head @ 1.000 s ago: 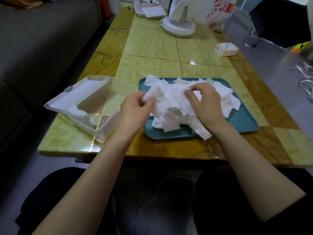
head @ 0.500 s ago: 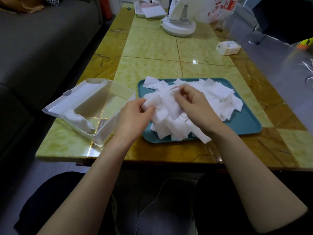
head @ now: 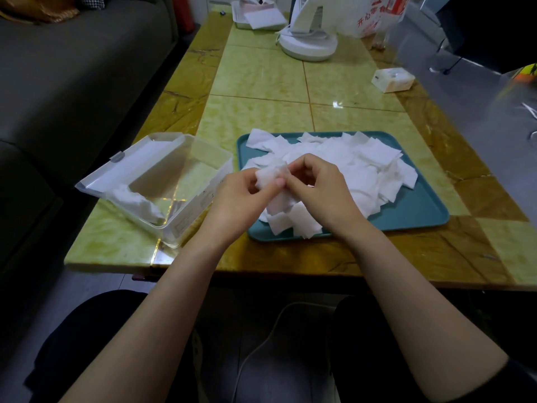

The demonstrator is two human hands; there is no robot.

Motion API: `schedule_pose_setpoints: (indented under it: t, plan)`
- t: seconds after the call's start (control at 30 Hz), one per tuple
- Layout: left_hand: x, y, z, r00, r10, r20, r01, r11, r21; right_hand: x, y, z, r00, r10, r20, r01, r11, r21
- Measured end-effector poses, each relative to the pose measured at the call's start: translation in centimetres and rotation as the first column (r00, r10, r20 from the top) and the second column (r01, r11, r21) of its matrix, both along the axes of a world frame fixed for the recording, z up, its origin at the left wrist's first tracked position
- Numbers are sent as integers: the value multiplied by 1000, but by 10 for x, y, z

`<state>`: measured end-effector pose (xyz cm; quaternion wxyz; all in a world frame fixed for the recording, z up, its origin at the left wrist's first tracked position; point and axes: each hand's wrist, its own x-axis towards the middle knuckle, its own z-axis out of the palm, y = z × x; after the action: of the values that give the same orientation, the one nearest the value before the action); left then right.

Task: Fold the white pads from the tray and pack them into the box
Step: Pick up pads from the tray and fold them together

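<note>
A teal tray [head: 412,210] on the yellow table holds a loose heap of white pads [head: 363,167]. Over the tray's left edge my left hand [head: 241,199] and my right hand [head: 319,187] pinch one white pad [head: 271,177] between their fingertips, lifted off the heap. Left of the tray stands a clear plastic box [head: 186,205] with its lid open to the left. Some white pads [head: 136,203] lie inside it at the near left corner.
A white fan base [head: 308,45] stands at the far middle of the table. A small white box [head: 392,80] sits at the far right and a white tray [head: 255,16] at the far end. A grey sofa [head: 72,68] runs along the left.
Both hands drew together and to the left, lifting one pad off the heap. The right hand left the pile and now pinches the same pad as the left.
</note>
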<state>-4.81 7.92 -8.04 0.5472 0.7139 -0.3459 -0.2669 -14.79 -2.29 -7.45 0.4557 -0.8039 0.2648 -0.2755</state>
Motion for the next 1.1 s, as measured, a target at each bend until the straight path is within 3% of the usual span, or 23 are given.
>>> schedule_pose_setpoints:
  t: [0.3, 0.47, 0.63, 0.77, 0.83, 0.93, 1.1]
  plan:
    - [2, 1, 2, 1000, 19, 3, -19, 999, 28, 5, 0, -3, 998, 55, -14, -56, 997, -46]
    - [0, -2, 7, 974, 52, -221, -52, 999, 5, 7, -4, -5, 995, 61, -81, -67, 996, -65]
    - [-1, 0, 7, 971, 22, -236, -21, 1000, 7, 6, -5, -7, 986, 103, -130, -113, 991, -73]
    - [0, -3, 12, 902, 65, -426, -61, 998, 22, 5, -6, -5, 990, 80, -113, -90, 993, -80]
    - [0, -2, 13, 912, -4, -410, -4, 1000, -19, 5, -7, -4, 995, 45, -85, -49, 997, -54]
    - [-2, 2, 11, 957, -113, -268, 106, 993, -42, 4, -8, -3, 998, 6, -67, -9, 999, -39]
    - [-3, -1, 6, 983, -4, -184, -3, 999, -41, 3, -5, -3, 998, 5, -55, -7, 999, -40]
